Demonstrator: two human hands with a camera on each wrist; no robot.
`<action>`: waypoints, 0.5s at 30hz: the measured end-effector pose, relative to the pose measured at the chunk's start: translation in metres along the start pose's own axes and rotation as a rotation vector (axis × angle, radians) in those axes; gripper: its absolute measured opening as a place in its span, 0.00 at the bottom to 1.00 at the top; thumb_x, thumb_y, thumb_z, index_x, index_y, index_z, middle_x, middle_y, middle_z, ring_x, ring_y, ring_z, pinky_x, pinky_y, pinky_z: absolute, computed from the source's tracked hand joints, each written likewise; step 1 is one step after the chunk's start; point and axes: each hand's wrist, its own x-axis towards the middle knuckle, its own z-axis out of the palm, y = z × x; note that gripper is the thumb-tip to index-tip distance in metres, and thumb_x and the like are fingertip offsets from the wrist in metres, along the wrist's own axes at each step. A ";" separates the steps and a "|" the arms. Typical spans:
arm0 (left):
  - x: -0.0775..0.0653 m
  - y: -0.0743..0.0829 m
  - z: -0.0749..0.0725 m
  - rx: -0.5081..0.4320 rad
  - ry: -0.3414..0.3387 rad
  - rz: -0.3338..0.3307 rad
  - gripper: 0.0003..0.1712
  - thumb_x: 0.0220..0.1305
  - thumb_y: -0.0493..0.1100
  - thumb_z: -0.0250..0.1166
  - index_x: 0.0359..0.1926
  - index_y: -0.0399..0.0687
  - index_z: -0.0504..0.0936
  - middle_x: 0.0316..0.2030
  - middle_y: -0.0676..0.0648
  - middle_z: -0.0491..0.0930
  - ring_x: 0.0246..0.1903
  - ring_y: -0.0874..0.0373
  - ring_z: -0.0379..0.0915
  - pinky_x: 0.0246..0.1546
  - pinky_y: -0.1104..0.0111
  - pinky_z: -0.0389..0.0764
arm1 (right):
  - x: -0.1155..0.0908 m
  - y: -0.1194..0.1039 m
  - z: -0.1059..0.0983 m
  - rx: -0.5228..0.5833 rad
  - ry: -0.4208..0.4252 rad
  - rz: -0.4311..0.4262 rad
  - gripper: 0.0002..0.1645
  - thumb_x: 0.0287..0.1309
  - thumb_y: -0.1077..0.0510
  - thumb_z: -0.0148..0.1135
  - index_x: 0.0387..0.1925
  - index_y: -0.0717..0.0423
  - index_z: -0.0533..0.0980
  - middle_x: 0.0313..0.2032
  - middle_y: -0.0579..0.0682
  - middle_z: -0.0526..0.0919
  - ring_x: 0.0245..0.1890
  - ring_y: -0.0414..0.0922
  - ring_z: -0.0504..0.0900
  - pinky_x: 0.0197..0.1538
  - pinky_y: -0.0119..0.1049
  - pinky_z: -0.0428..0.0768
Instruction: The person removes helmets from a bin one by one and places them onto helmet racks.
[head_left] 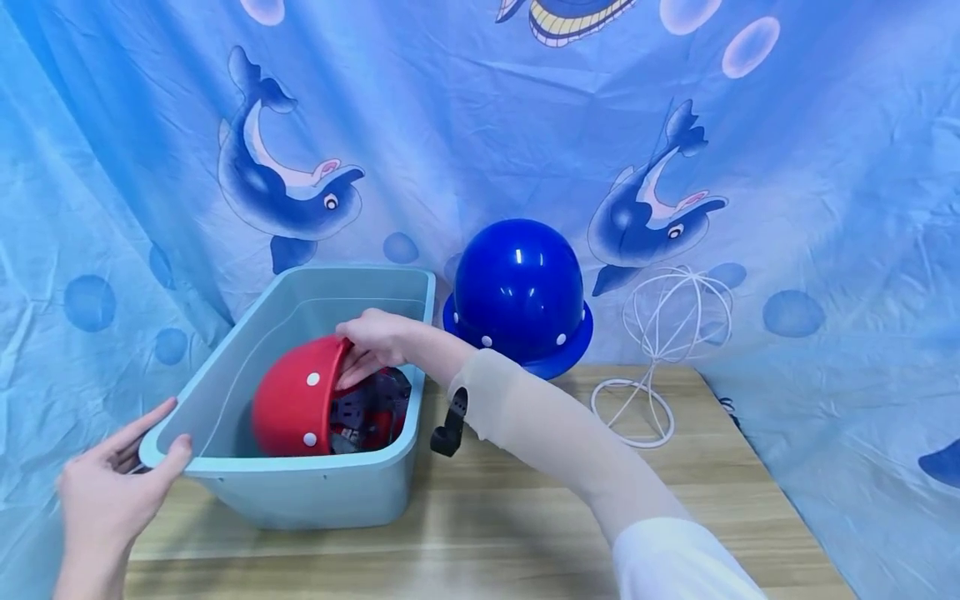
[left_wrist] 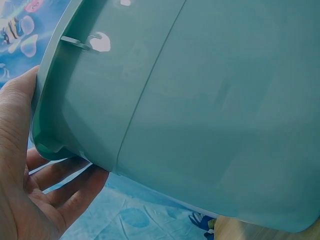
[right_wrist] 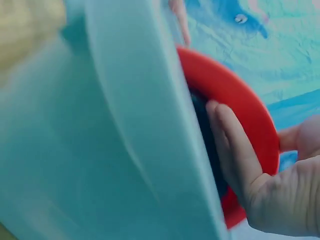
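Note:
A light teal plastic bin (head_left: 225, 367) stands on the wooden table at the left. A red hard hat (head_left: 292, 408) lies on its side inside it, its dark inner straps facing right. My right hand (head_left: 371, 342) reaches over the bin's right wall and grips the red hat's brim (right_wrist: 235, 100), fingers inside and thumb outside. My left hand (head_left: 120, 475) holds the bin's near left corner, thumb on the rim (left_wrist: 40, 100) and fingers under the lip. A blue hard hat (head_left: 519, 296) sits on a stand behind the bin.
An empty white wire hat stand (head_left: 660, 342) is at the back right of the wooden table (head_left: 487, 517). A small black clip (head_left: 450, 425) hangs from my right sleeve. A blue dolphin-print cloth (head_left: 525, 125) covers the background and drapes past the table's edges.

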 end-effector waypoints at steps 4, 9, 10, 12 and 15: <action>-0.001 -0.001 0.000 0.008 -0.014 -0.050 0.29 0.60 0.41 0.78 0.63 0.61 0.87 0.42 0.85 0.79 0.35 0.93 0.74 0.27 0.88 0.71 | -0.004 0.015 0.002 0.216 0.068 -0.074 0.17 0.82 0.58 0.51 0.57 0.69 0.75 0.39 0.68 0.88 0.57 0.69 0.86 0.62 0.53 0.83; -0.001 -0.003 -0.001 0.019 -0.002 -0.087 0.30 0.60 0.41 0.78 0.63 0.64 0.87 0.44 0.84 0.79 0.32 0.86 0.75 0.23 0.84 0.69 | -0.010 0.032 0.005 0.548 0.174 -0.132 0.22 0.80 0.63 0.49 0.68 0.70 0.71 0.52 0.71 0.87 0.61 0.68 0.84 0.63 0.54 0.82; -0.001 -0.003 0.000 0.024 0.008 -0.085 0.30 0.59 0.41 0.78 0.63 0.64 0.87 0.44 0.84 0.79 0.31 0.87 0.75 0.23 0.84 0.69 | -0.012 0.034 0.006 0.604 0.183 -0.142 0.24 0.80 0.64 0.49 0.70 0.69 0.69 0.55 0.71 0.86 0.62 0.68 0.83 0.63 0.55 0.81; 0.000 -0.003 0.001 0.035 0.021 -0.083 0.29 0.59 0.42 0.78 0.62 0.65 0.88 0.46 0.83 0.80 0.31 0.89 0.73 0.24 0.85 0.68 | -0.017 0.036 0.006 0.683 0.188 -0.167 0.27 0.78 0.66 0.50 0.74 0.68 0.66 0.59 0.70 0.85 0.64 0.68 0.82 0.65 0.57 0.80; 0.001 -0.002 0.005 0.042 0.028 -0.073 0.29 0.58 0.42 0.78 0.62 0.65 0.88 0.47 0.82 0.80 0.30 0.89 0.72 0.25 0.86 0.68 | -0.026 0.034 0.006 0.732 0.191 -0.223 0.31 0.75 0.67 0.55 0.75 0.66 0.64 0.60 0.66 0.84 0.66 0.67 0.81 0.66 0.58 0.79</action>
